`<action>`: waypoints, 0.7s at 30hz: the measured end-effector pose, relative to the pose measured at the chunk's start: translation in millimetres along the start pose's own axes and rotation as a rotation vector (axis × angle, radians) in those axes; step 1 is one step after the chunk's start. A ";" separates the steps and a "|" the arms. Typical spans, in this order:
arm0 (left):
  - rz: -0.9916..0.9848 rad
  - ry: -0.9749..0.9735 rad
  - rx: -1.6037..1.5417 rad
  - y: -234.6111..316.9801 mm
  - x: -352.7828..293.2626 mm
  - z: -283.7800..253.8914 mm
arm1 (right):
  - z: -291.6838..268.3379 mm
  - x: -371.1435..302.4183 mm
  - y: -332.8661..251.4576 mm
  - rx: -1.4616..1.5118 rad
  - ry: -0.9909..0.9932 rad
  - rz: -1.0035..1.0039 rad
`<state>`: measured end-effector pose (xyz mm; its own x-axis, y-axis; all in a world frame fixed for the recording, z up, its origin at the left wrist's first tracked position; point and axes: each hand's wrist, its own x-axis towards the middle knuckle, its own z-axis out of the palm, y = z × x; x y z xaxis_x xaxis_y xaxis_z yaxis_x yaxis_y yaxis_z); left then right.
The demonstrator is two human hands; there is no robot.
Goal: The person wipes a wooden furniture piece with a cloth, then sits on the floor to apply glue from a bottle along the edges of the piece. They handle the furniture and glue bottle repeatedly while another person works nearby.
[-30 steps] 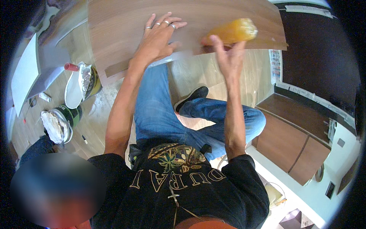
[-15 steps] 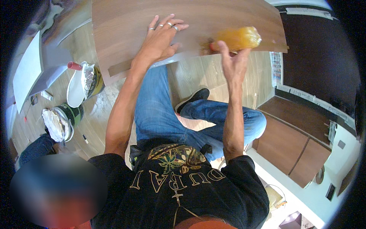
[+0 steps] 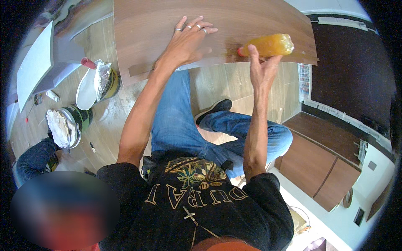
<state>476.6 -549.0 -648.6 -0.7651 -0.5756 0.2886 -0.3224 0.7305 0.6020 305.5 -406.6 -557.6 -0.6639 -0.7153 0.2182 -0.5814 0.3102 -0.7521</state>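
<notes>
In front of me is a brown wood-grain board [image 3: 167, 16]. My left hand [image 3: 183, 45] lies on it with fingers spread, rings on several of them, and holds nothing. My right hand [image 3: 264, 67] grips a clear plastic bottle [image 3: 272, 45] of yellow-orange liquid from its near side. The bottle is tilted onto its side over the board, its red cap end pointing left toward my left hand. A darker patch [image 3: 231, 51] shows on the board beside the cap. Whether liquid is coming out, I cannot tell.
On the floor to the left are two paint buckets [image 3: 86, 115] with whitish plastic over them and a red-handled tool [image 3: 88, 63]. A white panel [image 3: 35, 67] leans farther left. Another person is at the lower left. Wood-front cabinets [image 3: 307, 163] stand at right.
My view has shifted slightly, so the board and buckets appear farther right. The bottle, blurred by motion before, now looks sharper. My left hand stays flat on the board.
</notes>
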 end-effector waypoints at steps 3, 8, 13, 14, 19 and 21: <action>-0.034 -0.020 0.053 -7.6 -3.6 -2.3 | 28.8 -21.1 -18.9 0.028 -0.091 -0.072; -0.040 -0.016 0.001 -19.3 -22.2 -27.7 | 22.8 -10.9 -9.0 0.018 -0.019 -0.081; -0.151 -0.021 0.164 -33.4 -69.8 -77.5 | 23.9 -12.5 -15.7 -0.025 -0.030 -0.107; -0.155 -0.012 0.165 -36.1 -75.2 -77.2 | 33.7 -17.8 -18.7 -0.024 -0.050 -0.133; -0.156 -0.004 0.145 -39.3 -79.7 -75.4 | 37.4 -19.9 -22.4 -0.013 -0.117 -0.162; -0.134 0.006 0.143 -41.4 -81.1 -72.6 | 22.8 -8.5 -17.6 -0.040 -0.053 -0.109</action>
<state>592.4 -559.3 -642.9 -0.7068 -0.6730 0.2180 -0.4973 0.6918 0.5236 332.1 -420.2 -560.5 -0.5701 -0.7782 0.2633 -0.6682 0.2527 -0.6997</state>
